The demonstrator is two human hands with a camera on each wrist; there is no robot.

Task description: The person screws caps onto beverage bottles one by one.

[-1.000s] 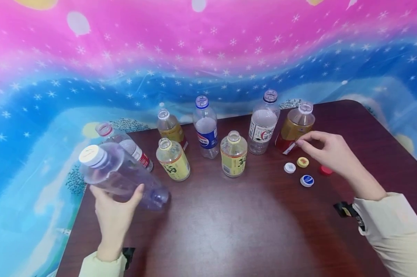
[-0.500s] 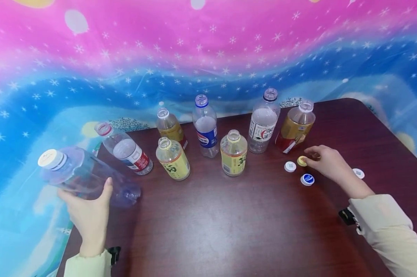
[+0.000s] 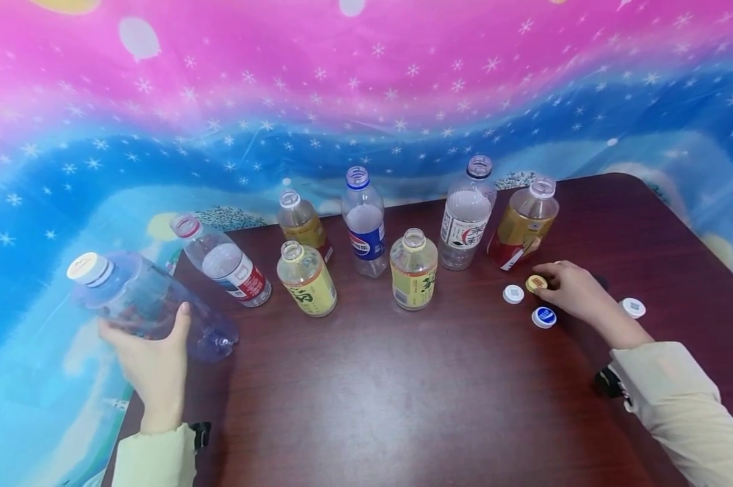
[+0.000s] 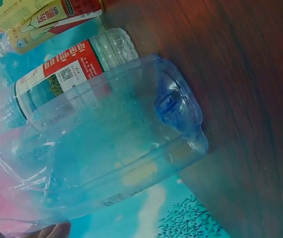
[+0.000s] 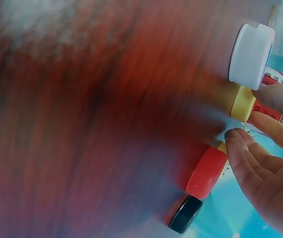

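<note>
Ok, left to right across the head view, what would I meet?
Capped bottle, red-label bottle, yellow-label bottle, blue-label bottle, second yellow-label bottle, white-label bottle, white cap, yellow cap, right hand, second white cap.

Large clear bottle [image 4: 106, 148]: bluish, slanting across the view, base toward right.
Fingers [image 4: 59, 231]: at its lower left edge.
Red-labelled bottle [image 4: 74, 69]: partly behind it.
Yellow-labelled bottles [image 4: 17, 15]: top left corner.
Desk [image 4: 250, 124]: dark reddish-brown.
Backdrop [image 4: 146, 213]: blue, printed tree.

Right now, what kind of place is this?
Probably a little filming corner indoors, though the room itself is hidden: there's a dark table, a bright snowflake backdrop behind it, and open bottles and loose caps set out.
</note>
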